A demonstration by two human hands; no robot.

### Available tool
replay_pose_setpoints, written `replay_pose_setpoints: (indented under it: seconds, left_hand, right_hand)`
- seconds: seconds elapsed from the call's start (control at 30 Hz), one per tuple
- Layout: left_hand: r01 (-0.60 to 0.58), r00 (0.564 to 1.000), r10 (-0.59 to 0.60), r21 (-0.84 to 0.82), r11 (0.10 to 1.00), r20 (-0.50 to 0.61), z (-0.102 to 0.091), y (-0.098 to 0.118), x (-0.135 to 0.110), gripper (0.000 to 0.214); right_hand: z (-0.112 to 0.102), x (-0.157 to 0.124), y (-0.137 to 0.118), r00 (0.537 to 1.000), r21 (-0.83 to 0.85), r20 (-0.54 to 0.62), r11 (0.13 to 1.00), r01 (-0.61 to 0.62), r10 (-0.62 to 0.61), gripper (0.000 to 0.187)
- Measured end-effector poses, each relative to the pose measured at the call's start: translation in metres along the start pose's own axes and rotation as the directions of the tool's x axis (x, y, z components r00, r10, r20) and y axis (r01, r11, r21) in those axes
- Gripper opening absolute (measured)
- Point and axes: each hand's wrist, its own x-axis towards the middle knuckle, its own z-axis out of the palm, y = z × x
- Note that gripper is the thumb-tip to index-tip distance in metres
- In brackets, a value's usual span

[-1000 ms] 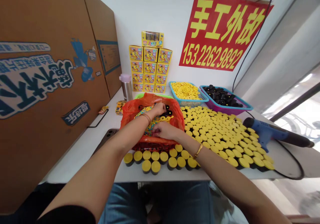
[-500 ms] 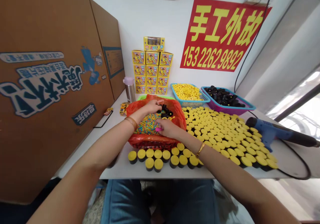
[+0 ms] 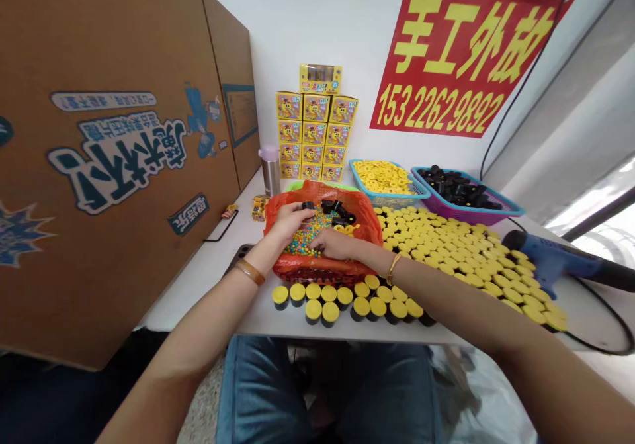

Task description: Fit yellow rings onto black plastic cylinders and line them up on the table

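Note:
My left hand (image 3: 292, 222) is closed around a small black cup (image 3: 307, 205), over the left side of a basket lined with a red plastic bag (image 3: 325, 272). Inside the bag lie many small colourful beads or candies (image 3: 299, 243). My right hand (image 3: 333, 243) is down at these, its fingers curled and the fingertips partly hidden; the small pink object it held a moment ago is now out of sight. Several loose black cups (image 3: 339, 211) and some yellow ring-shaped lids (image 3: 347, 229) rest at the back right inside the bag.
Rows of black cups with yellow lids (image 3: 446, 249) cover the table's right side and front edge. Behind stand baskets of yellow parts (image 3: 381, 178) and black cups (image 3: 459, 189), a flask (image 3: 270, 169) and stacked yellow boxes (image 3: 316, 133). Big carton (image 3: 124, 166) left; blue heat-gun-like tool (image 3: 550, 259) right.
My left hand has drawn back from the loose black cups with one black cup in its fingers. My right hand has turned down into the beads, hiding the pink object. The view has shifted.

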Motion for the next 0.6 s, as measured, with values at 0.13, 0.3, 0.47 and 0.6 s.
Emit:
replay_pose_setpoints:
  seconds: [0.13,0.3,0.47,0.6]
  left_hand:
    - [-0.133,0.985,0.141,0.090,0.987,-0.095,-0.007,-0.008,0.003,0.036]
    - [-0.169,0.986,0.165,0.186,0.968,0.036,-0.010,-0.014,0.009,0.035]
    - [-0.170,0.926,0.076,0.229,0.959,0.370,-0.003,-0.012,0.001,0.036]
    - [-0.186,0.879,0.063,0.218,0.958,0.473,0.000,-0.010,-0.004,0.036]
  right_hand:
    - [-0.002,-0.006,0.012,0.982,0.568,-0.122,0.822,-0.052,0.146,0.019]
    - [-0.022,-0.022,0.020,0.938,0.765,-0.234,0.644,0.015,0.256,0.034]
    - [-0.042,-0.031,0.024,0.879,0.562,-0.415,0.826,0.045,0.235,0.026]
    - [-0.054,-0.032,0.009,0.878,-0.010,-0.477,0.999,-0.048,0.037,0.021]
